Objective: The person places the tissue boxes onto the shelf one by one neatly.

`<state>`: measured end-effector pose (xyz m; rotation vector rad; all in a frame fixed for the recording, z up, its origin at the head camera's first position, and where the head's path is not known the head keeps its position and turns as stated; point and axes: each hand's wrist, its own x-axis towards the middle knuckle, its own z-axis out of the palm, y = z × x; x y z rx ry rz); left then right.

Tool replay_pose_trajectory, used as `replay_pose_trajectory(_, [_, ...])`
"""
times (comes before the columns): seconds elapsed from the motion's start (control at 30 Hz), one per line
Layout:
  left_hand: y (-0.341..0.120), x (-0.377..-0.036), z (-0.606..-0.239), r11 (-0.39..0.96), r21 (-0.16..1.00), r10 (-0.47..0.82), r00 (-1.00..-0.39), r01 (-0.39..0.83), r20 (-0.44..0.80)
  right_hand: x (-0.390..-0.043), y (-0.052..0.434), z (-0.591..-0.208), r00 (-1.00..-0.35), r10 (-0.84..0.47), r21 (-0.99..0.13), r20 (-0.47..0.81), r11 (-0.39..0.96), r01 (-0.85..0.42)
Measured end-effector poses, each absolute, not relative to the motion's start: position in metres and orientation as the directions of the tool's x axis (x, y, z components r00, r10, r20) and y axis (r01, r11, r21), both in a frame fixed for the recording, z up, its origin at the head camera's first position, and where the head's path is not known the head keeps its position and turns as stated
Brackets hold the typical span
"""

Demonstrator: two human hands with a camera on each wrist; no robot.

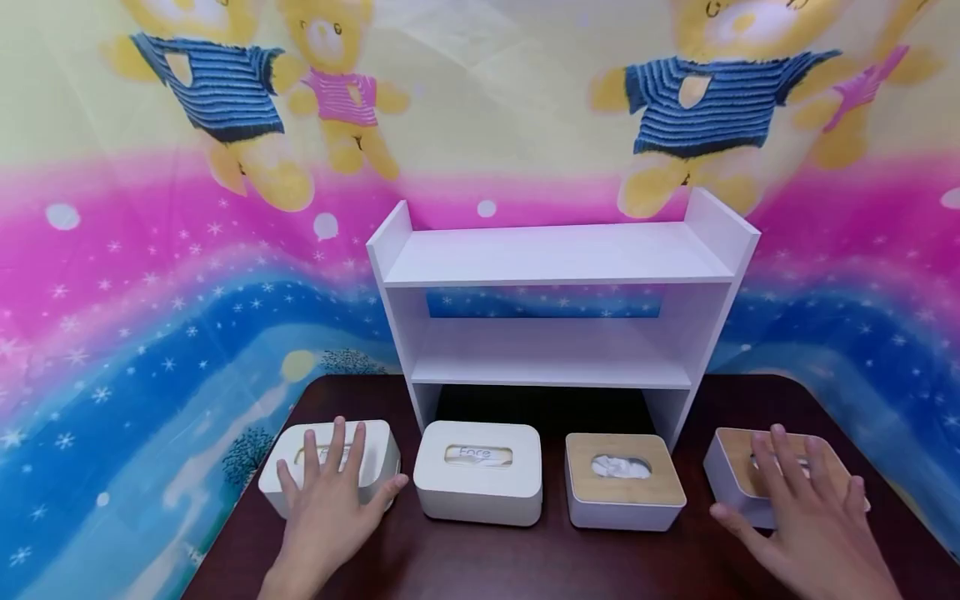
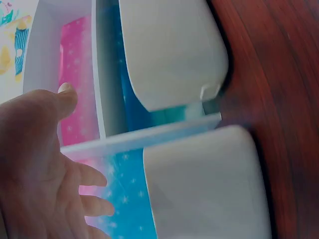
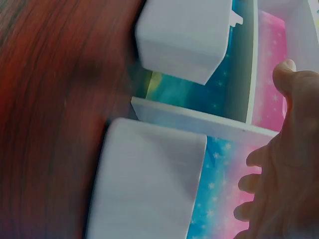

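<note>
Evenly, left hand [image 1: 328, 510] and right hand [image 1: 816, 518] palm-down above the outermost tissue boxes [image 1: 379, 450], fingers [image 1: 336, 450] straight, wide apart, empty.

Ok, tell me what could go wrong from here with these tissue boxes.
The right hand hovers over the far-right box, near the edge of the table; a nudge might push it off. The left hand is close to the inner white box, so a sideways sweep could knock that one.
</note>
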<state>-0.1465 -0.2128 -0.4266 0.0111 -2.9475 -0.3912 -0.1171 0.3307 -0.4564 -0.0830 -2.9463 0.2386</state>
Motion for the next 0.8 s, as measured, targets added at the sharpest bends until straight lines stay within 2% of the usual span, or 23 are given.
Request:
replay_pose_trajectory(0.37, [-0.16,-0.146,-0.429,0.952,0.277,0.08,-0.98,0.13,0.184,-0.121,0.312,-0.453,-0.992,-0.019,-0.197,0.125,0.979,-0.043])
replay_pose_trajectory(0.6, [-0.116,-0.146,-0.433,0.932,0.252,0.193,-0.944,0.262,0.267,-0.12,0.302,-0.452,-0.994,-0.035,-0.214,0.108,0.975,-0.058])
replay_pose_trajectory(0.8, [-0.078,-0.142,-0.438,0.901,0.237,0.293,-0.913,0.363,0.284,-0.122,0.292,-0.453,-0.995,-0.027,-0.214,0.099,0.976,-0.048])
